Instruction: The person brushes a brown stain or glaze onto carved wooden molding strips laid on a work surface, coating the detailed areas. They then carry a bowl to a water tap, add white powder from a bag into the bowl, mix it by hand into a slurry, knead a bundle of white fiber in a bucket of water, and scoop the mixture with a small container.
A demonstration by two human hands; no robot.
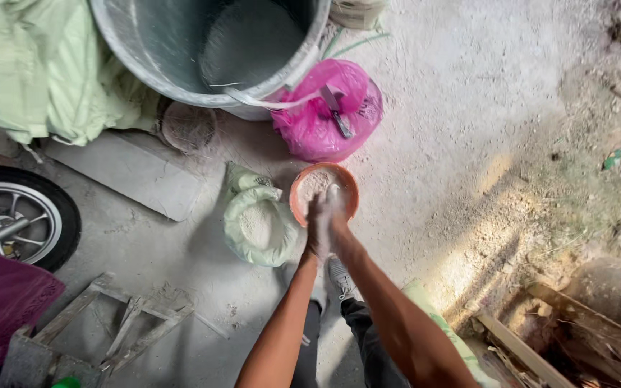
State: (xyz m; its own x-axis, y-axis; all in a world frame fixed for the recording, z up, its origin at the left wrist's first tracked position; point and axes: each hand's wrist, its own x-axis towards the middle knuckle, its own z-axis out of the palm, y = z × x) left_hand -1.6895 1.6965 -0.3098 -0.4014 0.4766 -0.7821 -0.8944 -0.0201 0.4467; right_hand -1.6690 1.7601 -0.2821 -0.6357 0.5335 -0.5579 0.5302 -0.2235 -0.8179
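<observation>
both hands, left hand (318, 228) and right hand (335, 208), pressed together, powder-coated, rubbing over the orange bowl (323, 192); next, a careful parting above it seems called for.

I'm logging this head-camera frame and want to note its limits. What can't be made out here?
- Left hand and right hand: pressed together over the orange bowl; whether they hold anything is hidden.
- Grey bin: cut off by the top edge.
- Wheel: cut off by the left edge.
- Dark object on the pink bag: too small to identify.
- Pale green sack: white contents unclear.
</observation>
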